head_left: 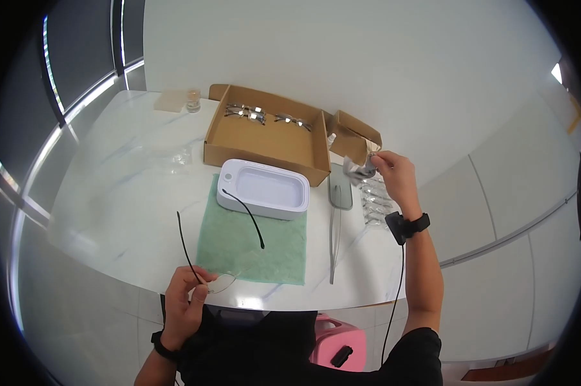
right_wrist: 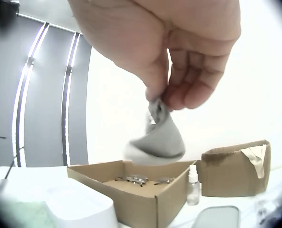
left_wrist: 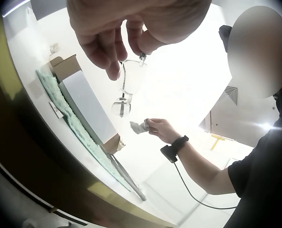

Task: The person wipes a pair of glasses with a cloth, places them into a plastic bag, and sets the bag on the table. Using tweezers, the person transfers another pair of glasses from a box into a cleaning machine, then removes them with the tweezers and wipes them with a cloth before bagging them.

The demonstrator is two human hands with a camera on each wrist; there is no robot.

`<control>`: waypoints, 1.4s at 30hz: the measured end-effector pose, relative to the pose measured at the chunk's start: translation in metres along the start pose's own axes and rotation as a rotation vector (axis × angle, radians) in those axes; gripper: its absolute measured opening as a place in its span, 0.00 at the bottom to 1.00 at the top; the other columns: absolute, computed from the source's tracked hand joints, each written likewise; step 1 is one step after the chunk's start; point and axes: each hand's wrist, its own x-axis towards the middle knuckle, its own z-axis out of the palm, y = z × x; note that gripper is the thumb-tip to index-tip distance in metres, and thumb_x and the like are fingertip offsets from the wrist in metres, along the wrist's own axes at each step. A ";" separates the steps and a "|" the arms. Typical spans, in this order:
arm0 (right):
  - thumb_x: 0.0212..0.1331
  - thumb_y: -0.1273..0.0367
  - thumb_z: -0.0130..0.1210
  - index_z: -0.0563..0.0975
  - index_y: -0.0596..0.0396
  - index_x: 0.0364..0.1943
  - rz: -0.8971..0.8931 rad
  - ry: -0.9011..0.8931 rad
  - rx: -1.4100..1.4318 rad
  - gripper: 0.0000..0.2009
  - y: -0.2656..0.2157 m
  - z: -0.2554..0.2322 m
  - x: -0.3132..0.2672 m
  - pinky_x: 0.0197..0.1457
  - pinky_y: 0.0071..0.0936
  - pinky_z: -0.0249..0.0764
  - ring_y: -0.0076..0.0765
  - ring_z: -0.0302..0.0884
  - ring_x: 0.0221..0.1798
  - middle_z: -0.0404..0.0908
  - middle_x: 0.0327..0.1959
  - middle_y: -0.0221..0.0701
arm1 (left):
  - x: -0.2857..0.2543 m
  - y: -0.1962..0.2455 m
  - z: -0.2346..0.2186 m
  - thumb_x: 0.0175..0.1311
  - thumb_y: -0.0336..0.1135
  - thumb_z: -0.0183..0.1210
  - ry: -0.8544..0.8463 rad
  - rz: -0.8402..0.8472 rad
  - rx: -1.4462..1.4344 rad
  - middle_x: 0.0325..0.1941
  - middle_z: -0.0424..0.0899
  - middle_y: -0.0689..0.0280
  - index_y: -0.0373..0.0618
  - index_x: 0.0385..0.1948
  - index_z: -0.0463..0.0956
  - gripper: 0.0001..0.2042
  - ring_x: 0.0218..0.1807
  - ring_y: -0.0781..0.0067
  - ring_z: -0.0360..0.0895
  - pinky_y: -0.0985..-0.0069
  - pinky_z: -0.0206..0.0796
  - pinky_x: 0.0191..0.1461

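My left hand (head_left: 186,301) pinches a pair of eyeglasses (head_left: 184,243) at one corner of the frame, near the table's front edge. Its thin black temples point away from me, over the green towel (head_left: 265,265). In the left wrist view the clear lenses of the eyeglasses (left_wrist: 122,108) hang below the fingertips. Off to the right, my right hand (head_left: 398,177) holds a grey cloth (head_left: 356,172) up between thumb and fingers. The right wrist view shows the bunched cloth (right_wrist: 157,142) dangling, its lower edge folded over.
A white tub-shaped cleaner (head_left: 261,209) sits on the towel's far end. Behind it, a cardboard box (head_left: 252,147) holds several eyeglasses. To the right are a smaller box (head_left: 350,134), a spray bottle (right_wrist: 193,189), a grey tray (head_left: 343,194), long tweezers (head_left: 333,254) and clear packets (head_left: 376,206).
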 end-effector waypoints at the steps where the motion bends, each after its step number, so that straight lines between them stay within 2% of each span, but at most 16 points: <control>1: 0.61 0.68 0.62 0.84 0.62 0.38 0.049 0.012 -0.002 0.10 -0.001 0.001 0.003 0.35 0.21 0.73 0.22 0.78 0.28 0.85 0.28 0.33 | 0.000 -0.001 0.000 0.72 0.35 0.53 0.007 -0.001 -0.001 0.46 0.72 0.60 0.38 0.37 0.70 0.09 0.51 0.67 0.79 0.71 0.68 0.56; 4: 0.61 0.67 0.62 0.84 0.62 0.36 0.106 -0.058 0.069 0.10 0.015 0.010 0.012 0.33 0.20 0.73 0.20 0.77 0.27 0.84 0.26 0.30 | 0.001 -0.002 -0.001 0.72 0.35 0.53 0.008 -0.027 -0.007 0.46 0.72 0.60 0.38 0.36 0.70 0.09 0.51 0.66 0.79 0.71 0.68 0.56; 8: 0.64 0.64 0.60 0.83 0.61 0.37 0.131 -0.031 0.256 0.12 0.026 0.007 0.031 0.35 0.18 0.72 0.19 0.75 0.28 0.81 0.26 0.25 | 0.004 -0.001 -0.002 0.72 0.34 0.53 -0.016 -0.025 0.046 0.46 0.72 0.59 0.37 0.36 0.70 0.09 0.50 0.66 0.79 0.71 0.69 0.55; 10: 0.65 0.65 0.59 0.83 0.62 0.39 0.099 0.032 0.373 0.12 0.036 0.005 0.041 0.32 0.17 0.73 0.18 0.76 0.27 0.82 0.25 0.26 | 0.007 -0.002 0.000 0.72 0.34 0.53 -0.024 -0.021 0.068 0.46 0.72 0.59 0.36 0.35 0.70 0.09 0.50 0.65 0.79 0.71 0.69 0.55; 18: 0.65 0.66 0.58 0.83 0.64 0.40 0.140 0.044 0.354 0.12 0.061 0.003 0.101 0.36 0.18 0.76 0.20 0.78 0.29 0.83 0.28 0.28 | 0.011 -0.002 0.004 0.72 0.36 0.53 0.019 -0.066 0.050 0.46 0.72 0.59 0.38 0.35 0.69 0.10 0.49 0.65 0.79 0.72 0.70 0.53; 20: 0.64 0.65 0.59 0.82 0.65 0.43 0.155 0.024 0.381 0.14 0.075 0.011 0.124 0.37 0.19 0.77 0.22 0.81 0.32 0.83 0.29 0.30 | 0.012 -0.002 0.005 0.72 0.36 0.53 0.020 -0.072 0.057 0.46 0.72 0.59 0.38 0.35 0.68 0.10 0.49 0.66 0.79 0.72 0.70 0.53; 22: 0.63 0.63 0.58 0.79 0.68 0.48 0.173 0.128 0.460 0.19 0.089 0.022 0.144 0.43 0.22 0.78 0.27 0.82 0.37 0.83 0.35 0.35 | 0.012 -0.002 0.007 0.72 0.36 0.53 0.022 -0.083 0.059 0.46 0.72 0.59 0.38 0.35 0.68 0.10 0.49 0.66 0.79 0.72 0.70 0.53; 23: 0.63 0.63 0.58 0.77 0.70 0.51 0.176 0.222 0.426 0.21 0.100 0.028 0.156 0.44 0.22 0.78 0.28 0.83 0.39 0.84 0.38 0.36 | 0.012 -0.003 0.007 0.72 0.36 0.53 0.025 -0.083 0.057 0.46 0.72 0.59 0.38 0.35 0.68 0.10 0.48 0.66 0.79 0.72 0.70 0.52; 27: 0.60 0.63 0.58 0.79 0.66 0.50 0.143 0.222 0.203 0.20 0.117 0.035 0.158 0.46 0.26 0.78 0.35 0.84 0.41 0.85 0.40 0.41 | 0.012 -0.003 0.009 0.72 0.35 0.53 0.040 -0.085 0.053 0.45 0.73 0.59 0.38 0.35 0.68 0.09 0.48 0.67 0.80 0.73 0.70 0.51; 29: 0.55 0.62 0.59 0.81 0.56 0.49 0.090 0.031 -0.263 0.19 0.128 0.037 0.146 0.52 0.38 0.78 0.49 0.83 0.47 0.82 0.48 0.47 | 0.013 -0.004 0.009 0.72 0.35 0.53 0.041 -0.094 0.036 0.45 0.73 0.59 0.38 0.35 0.68 0.09 0.47 0.67 0.80 0.73 0.70 0.51; 30: 0.55 0.62 0.59 0.81 0.56 0.49 0.092 0.031 -0.264 0.19 0.138 0.041 0.141 0.52 0.38 0.78 0.49 0.83 0.47 0.82 0.48 0.47 | 0.013 -0.004 0.009 0.72 0.35 0.53 0.032 -0.101 0.022 0.45 0.73 0.59 0.38 0.35 0.68 0.09 0.47 0.67 0.80 0.73 0.69 0.51; 32: 0.55 0.61 0.60 0.82 0.56 0.47 0.055 0.065 -0.477 0.18 0.155 0.048 0.131 0.51 0.39 0.77 0.53 0.82 0.46 0.83 0.45 0.48 | 0.015 -0.003 0.010 0.72 0.34 0.53 0.024 -0.110 0.020 0.45 0.73 0.60 0.38 0.35 0.68 0.09 0.47 0.67 0.80 0.73 0.69 0.52; 33: 0.56 0.60 0.59 0.83 0.55 0.47 0.048 0.100 -0.525 0.18 0.147 0.050 0.120 0.51 0.41 0.77 0.51 0.81 0.47 0.82 0.45 0.44 | 0.016 -0.002 0.010 0.72 0.34 0.52 0.020 -0.119 0.019 0.45 0.72 0.60 0.38 0.35 0.68 0.09 0.47 0.67 0.80 0.73 0.69 0.52; 37: 0.57 0.61 0.58 0.83 0.52 0.46 0.062 0.176 -0.502 0.16 0.138 0.054 0.107 0.50 0.41 0.76 0.51 0.81 0.48 0.81 0.45 0.46 | 0.017 0.002 0.015 0.72 0.34 0.52 0.037 -0.115 0.007 0.46 0.72 0.60 0.38 0.36 0.69 0.08 0.47 0.67 0.80 0.73 0.69 0.52; 40: 0.60 0.62 0.56 0.82 0.52 0.45 0.089 0.268 -0.426 0.14 0.126 0.047 0.102 0.51 0.40 0.76 0.47 0.81 0.48 0.81 0.45 0.43 | 0.013 0.000 0.015 0.73 0.35 0.50 0.025 -0.114 -0.031 0.48 0.71 0.63 0.38 0.39 0.68 0.08 0.49 0.69 0.80 0.75 0.66 0.51; 42: 0.63 0.62 0.55 0.82 0.58 0.40 0.182 0.355 0.005 0.14 0.123 0.034 0.100 0.49 0.36 0.76 0.41 0.82 0.43 0.82 0.45 0.36 | 0.009 -0.001 0.018 0.73 0.33 0.51 0.061 -0.131 -0.086 0.47 0.72 0.61 0.37 0.40 0.69 0.08 0.48 0.67 0.81 0.73 0.69 0.50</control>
